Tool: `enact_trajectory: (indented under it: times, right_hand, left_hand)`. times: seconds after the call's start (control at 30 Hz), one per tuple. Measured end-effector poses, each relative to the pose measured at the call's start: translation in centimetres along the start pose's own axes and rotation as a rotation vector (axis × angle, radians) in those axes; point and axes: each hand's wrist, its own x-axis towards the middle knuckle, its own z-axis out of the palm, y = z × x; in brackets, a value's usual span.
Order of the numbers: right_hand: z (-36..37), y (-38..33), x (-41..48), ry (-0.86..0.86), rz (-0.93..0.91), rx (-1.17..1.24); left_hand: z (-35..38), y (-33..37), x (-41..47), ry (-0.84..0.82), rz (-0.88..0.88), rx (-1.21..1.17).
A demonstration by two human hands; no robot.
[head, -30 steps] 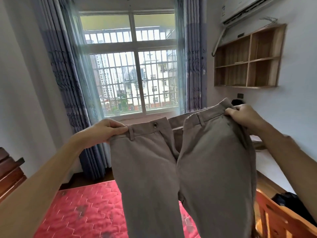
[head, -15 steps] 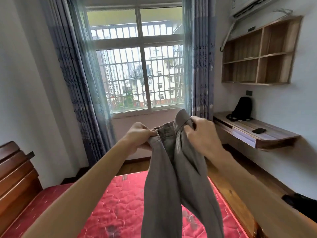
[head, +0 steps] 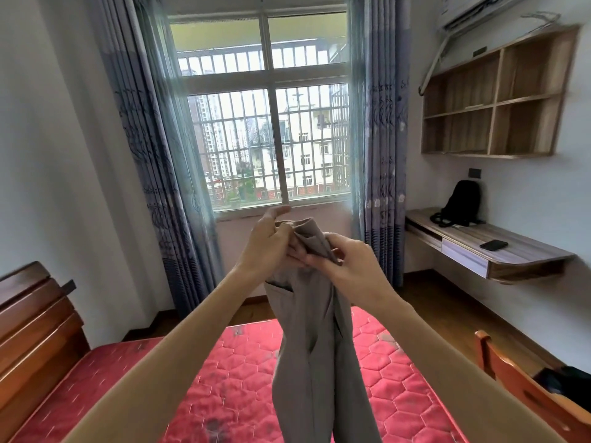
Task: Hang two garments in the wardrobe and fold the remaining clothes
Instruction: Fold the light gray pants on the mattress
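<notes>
Big window [head: 268, 123] dead ahead on the far wall, barred, pale apartment blocks beyond it, and blue-grey curtains [head: 153, 155] hang down both sides. Below me the red quilted mattress [head: 224, 394] fills the near floor of the scene, with the dark wooden headboard [head: 35, 321] at its left end. Up on the right wall there's a wooden shelf [head: 492, 97], four open compartments.

Now the trousers [head: 313, 362]: grey-brown, held up in front of me, centre of the view, over the mattress and not touching it anywhere I can see. The two halves of the waist are brought together at the top, and the legs hang straight down side by side, out past the near edge of the picture.

On the right, a wooden desk [head: 540, 260] is fixed to the wall below the shelf. Nearer, at the right edge, the back of an orange-brown wooden chair [head: 524, 388]. A black backpack [head: 460, 203] leans against the wall at the desk's far end.

My left hand [head: 265, 251] grips the waistband from the left, fingers curled into the cloth, one finger sticking up loose. My right hand [head: 348, 266] pinches the gathered waistband from the right, thumb on top. The hands touch each other across the fabric.

Smallest of all: a dark phone [head: 493, 244] lying flat on the desk, apart from the backpack.
</notes>
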Motion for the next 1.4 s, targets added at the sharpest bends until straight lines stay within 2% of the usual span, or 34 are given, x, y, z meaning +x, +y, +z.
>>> enact_trajectory:
  times: [0.07, 0.1, 0.13, 0.2, 0.27, 0.33, 0.47, 0.57, 0.7, 0.8, 0.9, 1.0, 1.03, 1.13, 1.3, 1.4]
  right_hand:
    - [-0.4, 1.1, 0.3, 0.084, 0.072, 0.078]
    - [-0.7, 1.5, 0.4, 0.114, 0.097, 0.132]
    - [-0.9, 1.7, 0.4, 0.129, 0.11, 0.188]
    - [-1.4, 1.6, 0.5, 0.124, 0.127, 0.304]
    - [-1.7, 1.2, 0.5, 0.103, 0.134, 0.388]
    - [-1.9, 0.9, 0.6, 0.086, 0.119, 0.408]
    - [-2.4, 1.1, 0.6, 0.116, 0.057, 0.272]
    - [-2.8, 1.4, 0.2, 0.218, 0.064, 0.291]
    - [-3.6, 1.9, -0.1, 0.323, 0.034, 0.08]
    - [-4.3, 3.0, -0.1, 0.312, 0.055, -0.056]
    - [-5.3, 2.9, 0.3, 0.321, 0.005, -0.121]
    - [-7.3, 0.9, 2.0, 0.459, -0.011, 0.025]
    - [-7.7, 0.4, 2.6, 0.403, -0.03, -0.028]
    - [-7.3, 0.5, 2.9, 0.088, -0.02, -0.266]
    - [-7.0, 0.6, 0.8, -0.083, -0.058, -0.138]
    - [-7.3, -0.5, 1.9, -0.307, -0.102, -0.444]
  left_hand:
    - [-1.4, -1.0, -0.5, 0.078, 0.267, 0.187]
    - [-2.2, -1.9, -0.5, 0.104, 0.325, 0.252]
    - [-2.9, -2.6, -0.7, 0.1, 0.305, 0.266]
    - [-3.7, -3.9, -1.0, 0.015, 0.135, 0.219]
    - [-3.7, -4.7, -1.5, -0.08, -0.012, 0.092]
    - [-3.4, -5.0, -1.9, -0.108, -0.061, -0.075]
    - [-3.2, -5.1, -1.7, -0.05, 0.022, -0.117]
    - [-2.3, -4.5, -1.7, 0.031, 0.077, -0.216]
    - [-1.5, -3.9, -1.3, 0.138, 0.153, -0.243]
    - [-1.4, -3.8, -1.2, 0.192, 0.169, -0.2]
    - [-2.0, -3.5, -1.1, 0.137, 0.183, -0.1]
    - [-3.4, -3.3, -0.7, 0.012, 0.206, 0.022]
    - [-3.5, -3.2, -0.7, 0.005, 0.208, 0.049]
    - [-3.2, -2.9, -0.9, 0.067, 0.205, 0.062]
    - [-2.8, -2.0, -0.9, 0.144, 0.259, 0.129]
    - [-2.9, -1.2, -0.7, 0.124, 0.276, 0.113]
